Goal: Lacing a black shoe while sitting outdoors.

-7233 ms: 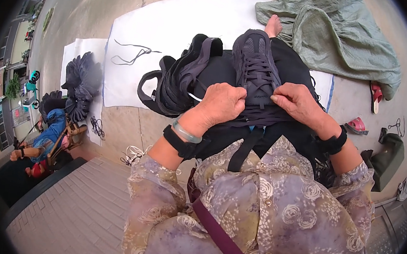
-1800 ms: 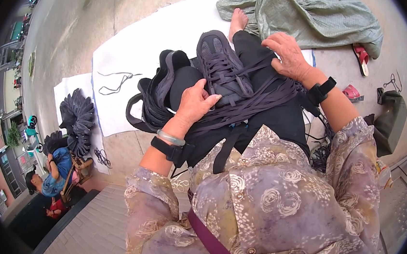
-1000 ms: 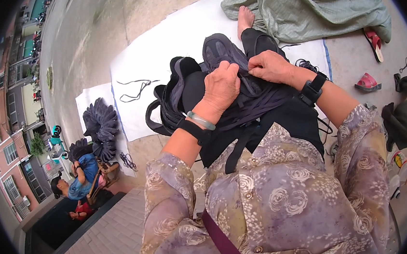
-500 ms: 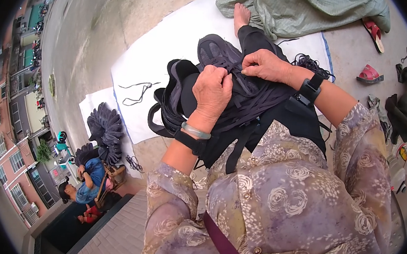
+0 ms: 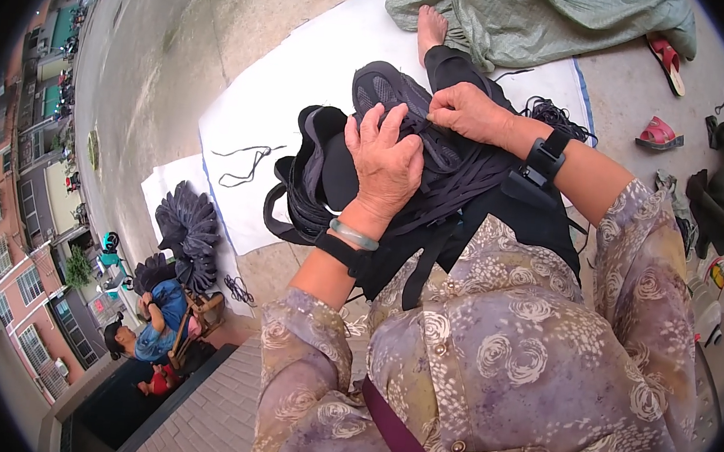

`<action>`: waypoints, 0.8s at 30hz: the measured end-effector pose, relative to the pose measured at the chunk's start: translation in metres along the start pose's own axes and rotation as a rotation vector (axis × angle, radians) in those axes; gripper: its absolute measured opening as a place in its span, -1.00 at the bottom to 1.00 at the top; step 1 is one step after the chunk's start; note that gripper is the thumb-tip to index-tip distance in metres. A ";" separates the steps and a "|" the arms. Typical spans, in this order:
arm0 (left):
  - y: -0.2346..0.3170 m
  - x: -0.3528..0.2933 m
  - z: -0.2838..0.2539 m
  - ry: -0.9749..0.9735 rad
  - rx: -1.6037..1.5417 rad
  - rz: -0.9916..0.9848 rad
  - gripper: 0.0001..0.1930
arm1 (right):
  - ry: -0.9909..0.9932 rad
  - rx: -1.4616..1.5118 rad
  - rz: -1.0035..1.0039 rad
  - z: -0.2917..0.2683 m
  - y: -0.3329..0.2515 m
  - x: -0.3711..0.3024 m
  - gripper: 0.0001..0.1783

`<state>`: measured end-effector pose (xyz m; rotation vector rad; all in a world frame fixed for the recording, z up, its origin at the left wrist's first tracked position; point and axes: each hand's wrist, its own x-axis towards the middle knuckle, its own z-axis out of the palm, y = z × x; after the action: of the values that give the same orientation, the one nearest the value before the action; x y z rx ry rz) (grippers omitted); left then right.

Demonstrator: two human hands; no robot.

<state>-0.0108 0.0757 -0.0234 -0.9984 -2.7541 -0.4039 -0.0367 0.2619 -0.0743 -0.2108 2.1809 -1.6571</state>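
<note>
A dark grey shoe upper with a mesh toe lies over my lap, and flat dark shoelaces trail from it across my black trousers. My right hand pinches a shoelace above the upper, thumb and forefinger closed. To the left, my left hand is over the upper's near side, back of the hand up. Its thumb and forefinger are bent together while the other fingers are raised; what lies between them is hidden. More dark uppers are stacked beside my left wrist.
White sheeting covers the ground, with a loose lace on it. A lace bundle lies right of my leg. Beyond are a green tarp and red sandals. At left, a seated person is near piled dark uppers.
My left hand has turned and moved slightly right, its outer fingers lifting from a curled position. My right hand has shifted slightly left and stays pinched. The upper has hardly moved.
</note>
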 end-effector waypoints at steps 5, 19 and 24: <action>0.000 -0.003 0.003 -0.057 0.044 -0.076 -0.83 | 0.062 -0.026 -0.016 0.005 0.000 0.002 -0.83; 0.001 0.000 0.007 -0.126 -0.017 -0.196 -0.81 | 0.068 -0.086 -0.031 0.009 0.002 0.006 -0.82; 0.000 -0.002 0.010 -0.116 -0.032 -0.213 -0.80 | 0.011 -0.137 -0.048 0.015 -0.002 0.008 -0.81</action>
<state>-0.0103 0.0780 -0.0336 -0.7599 -2.9798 -0.4354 -0.0384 0.2449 -0.0773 -0.2950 2.3170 -1.5373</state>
